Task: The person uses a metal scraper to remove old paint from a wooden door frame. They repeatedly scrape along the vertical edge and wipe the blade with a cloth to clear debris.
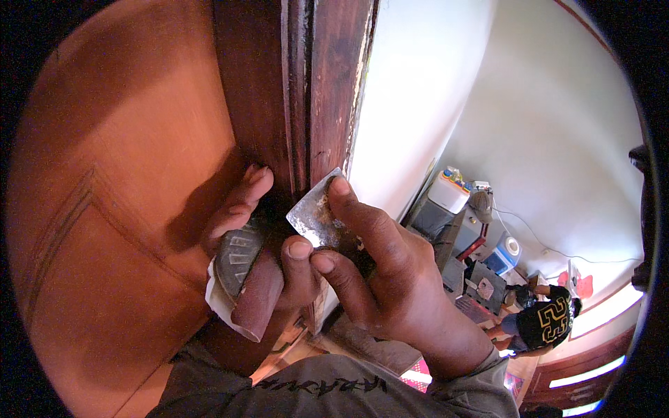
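Observation:
My right hand [387, 261] pinches a worn, flat metal scraper plate [319, 209] between thumb and fingers. The plate is greyish, with whitish and brown spots on its face. My left hand [299, 285] is curled around a dark ridged rubber piece [240, 258], with reddish-brown sandpaper [260, 298] folded against it. My left thumb tip lies close beside the plate's lower edge; contact there is unclear. Just beyond both hands rises a dark brown wooden door frame [334, 94]. Its edge along the wall shows chipped, pale patches.
A brown panelled wooden door [157, 136] fills the left side. Right of the frame is a white wall [413, 89]. Farther off, a person in a dark shirt [554, 321] bends near a white container [448, 190], a blue-and-white box [503, 253], a cap [481, 204] and other items.

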`<state>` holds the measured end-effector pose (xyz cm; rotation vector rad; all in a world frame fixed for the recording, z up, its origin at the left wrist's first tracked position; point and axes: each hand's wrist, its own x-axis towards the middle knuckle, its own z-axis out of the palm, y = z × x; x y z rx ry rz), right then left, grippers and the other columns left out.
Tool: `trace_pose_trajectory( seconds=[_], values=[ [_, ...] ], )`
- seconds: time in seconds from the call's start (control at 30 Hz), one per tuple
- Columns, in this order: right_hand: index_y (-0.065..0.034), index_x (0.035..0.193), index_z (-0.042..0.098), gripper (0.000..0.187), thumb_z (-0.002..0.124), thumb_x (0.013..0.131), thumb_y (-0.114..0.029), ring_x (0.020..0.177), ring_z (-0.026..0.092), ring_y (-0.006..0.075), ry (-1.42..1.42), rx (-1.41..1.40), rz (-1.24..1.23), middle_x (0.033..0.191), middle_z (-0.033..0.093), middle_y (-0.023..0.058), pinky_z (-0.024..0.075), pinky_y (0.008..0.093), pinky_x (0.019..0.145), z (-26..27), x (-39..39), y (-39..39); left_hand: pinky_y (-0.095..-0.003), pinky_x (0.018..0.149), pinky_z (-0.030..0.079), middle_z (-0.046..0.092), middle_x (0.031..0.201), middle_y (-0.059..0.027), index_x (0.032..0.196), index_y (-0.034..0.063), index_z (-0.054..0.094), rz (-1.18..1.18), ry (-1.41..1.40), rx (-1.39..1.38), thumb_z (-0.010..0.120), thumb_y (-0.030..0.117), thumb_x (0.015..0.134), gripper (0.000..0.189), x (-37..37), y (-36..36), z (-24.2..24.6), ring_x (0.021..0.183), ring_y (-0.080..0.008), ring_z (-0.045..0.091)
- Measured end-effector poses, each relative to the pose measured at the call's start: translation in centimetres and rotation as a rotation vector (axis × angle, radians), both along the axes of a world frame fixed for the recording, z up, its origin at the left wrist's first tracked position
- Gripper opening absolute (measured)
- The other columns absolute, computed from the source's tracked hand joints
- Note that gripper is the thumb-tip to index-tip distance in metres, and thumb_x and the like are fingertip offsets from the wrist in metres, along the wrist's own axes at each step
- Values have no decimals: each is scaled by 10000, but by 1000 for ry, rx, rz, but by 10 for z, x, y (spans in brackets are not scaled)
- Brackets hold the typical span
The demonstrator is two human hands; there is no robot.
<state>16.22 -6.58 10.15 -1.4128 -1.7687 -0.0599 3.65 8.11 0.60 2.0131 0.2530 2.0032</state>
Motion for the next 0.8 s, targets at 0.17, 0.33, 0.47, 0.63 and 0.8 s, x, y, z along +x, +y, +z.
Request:
trace_pose_trajectory(
  seconds=[0.17,0.33,0.47,0.63,0.8],
  values=[
    [77,1410,509,589,760,922,-136,1121,712,378,-20,-27,-21,1226,680,290,563,382,918,10,0,-3,-477,1122,411,557,1341,-246,1329,54,305,-83,120,-208,632,279,936,559,-3,-12,4,1284,-362,543],
    [74,1414,505,575,743,939,-145,1139,704,383,-11,-45,-26,1218,684,288,557,377,926,15,-5,-3,-497,1153,380,552,1425,-105,1393,92,476,71,-59,-213,588,314,887,564,9,-20,7,1368,-325,483],
    [69,1422,498,580,745,939,-139,1156,696,384,10,-49,-14,1215,685,290,549,372,936,15,-13,-6,-488,1129,406,566,1358,-160,1351,42,413,-20,-14,-249,607,293,916,538,-3,-20,14,1305,-330,522],
    [62,1429,492,593,755,932,-126,1166,692,377,6,16,21,1217,683,294,542,375,947,31,-46,-53,-468,1092,446,574,1279,-244,1298,-21,311,-23,-21,-186,635,259,961,544,-43,-74,36,1216,-336,578],
    [59,1419,496,592,763,925,-128,1178,686,376,12,29,13,1239,676,293,538,377,959,49,-67,-78,-448,1072,452,540,1307,-227,1309,0,334,-21,-126,-159,660,225,964,525,-55,-105,66,1199,-316,576]
  ],
)
